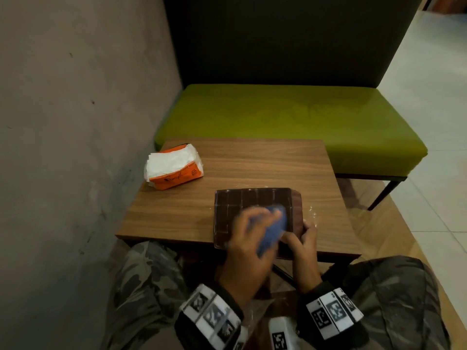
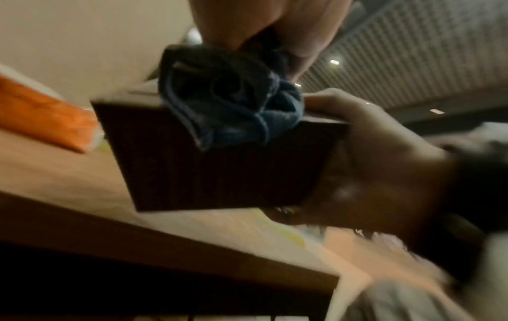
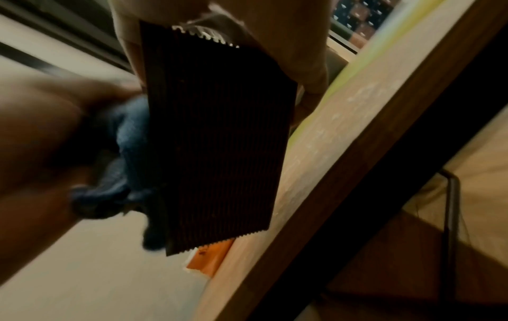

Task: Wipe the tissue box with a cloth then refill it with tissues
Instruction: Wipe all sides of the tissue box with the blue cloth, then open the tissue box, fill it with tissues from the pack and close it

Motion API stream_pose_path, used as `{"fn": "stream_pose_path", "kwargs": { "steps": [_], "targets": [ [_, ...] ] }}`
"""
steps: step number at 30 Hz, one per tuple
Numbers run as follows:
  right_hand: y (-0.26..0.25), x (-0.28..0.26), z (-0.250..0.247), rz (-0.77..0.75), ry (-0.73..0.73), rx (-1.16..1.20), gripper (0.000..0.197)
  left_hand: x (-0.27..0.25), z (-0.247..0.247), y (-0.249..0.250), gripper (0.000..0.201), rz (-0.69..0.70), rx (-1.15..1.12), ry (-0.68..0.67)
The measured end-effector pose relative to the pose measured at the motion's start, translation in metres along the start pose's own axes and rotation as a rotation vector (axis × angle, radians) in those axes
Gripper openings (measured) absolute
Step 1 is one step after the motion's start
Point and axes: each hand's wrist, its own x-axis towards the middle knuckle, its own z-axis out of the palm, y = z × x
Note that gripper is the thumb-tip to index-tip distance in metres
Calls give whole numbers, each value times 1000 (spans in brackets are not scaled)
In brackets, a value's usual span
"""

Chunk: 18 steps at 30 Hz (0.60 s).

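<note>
Wood-grain table top (image 1: 252,168) stands before a green padded bench (image 1: 290,122), with a grey concrete wall (image 1: 75,122) on one side; all places below are given from the dark brown ribbed tissue box (image 1: 242,208).

On the top face of this box the left hand (image 1: 249,245) has its fingers curled round a crumpled blue cloth (image 1: 273,232) and presses it against the surface; the hand is blurred in the head view. At the near right corner of the box the right hand (image 1: 304,245) grips the edge, fingers wrapped on the side wall, thumb on top. The box itself rests at the near edge of the table and hangs a little over it.

Judging from the wrist views, the box is a stiff hollow shell with thin ribbed walls, so it is probably light and would slide under the wiping stroke if it were not held. The ribs should give good grip; the best place to hold is a corner or a short side, away from the cloth. The cloth is soft and bunches easily.

Beyond the box, toward the far left corner of the table, lies an opened orange plastic pack of white tissues (image 1: 174,166), well apart. These sheets are soft and tear easily; I think it is better to lift them as one stack from both sides.
</note>
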Motion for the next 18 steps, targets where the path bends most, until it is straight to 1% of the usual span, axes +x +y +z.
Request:
{"fn": "stream_pose_path", "kwargs": {
  "steps": [1,2,3,4,5,6,8,10,12,13,14,16,18],
  "targets": [
    [-1,0,-2,21,13,36,53,-8,1,4,50,82,33,-78],
    [-1,1,-3,36,25,57,49,-12,-2,0,53,131,67,-109],
    [1,3,-7,50,29,70,57,-11,-5,-8,55,137,89,-102],
    [2,3,-10,67,19,84,73,-8,-9,-20,55,101,97,-80],
    [1,3,-12,83,13,87,86,-5,-14,-32,54,33,99,-50],
    [1,4,-15,88,16,86,94,0,-19,-45,51,-54,94,-10],
    [2,7,-20,89,21,80,99,11,-29,-69,42,-247,79,66],
    [6,10,-24,100,19,64,107,17,-37,-83,29,-450,21,93],
    [10,16,-28,145,47,55,115,16,-47,-89,21,-587,-66,154],
    [12,20,-30,173,65,65,114,15,-51,-89,21,-634,-131,204],
    [15,26,-33,203,94,85,111,14,-54,-89,26,-684,-190,231],
    [19,39,-38,232,158,127,104,11,-57,-87,44,-791,-293,220],
    [17,49,-39,243,200,163,96,10,-58,-85,46,-860,-403,198]
  ]
}}
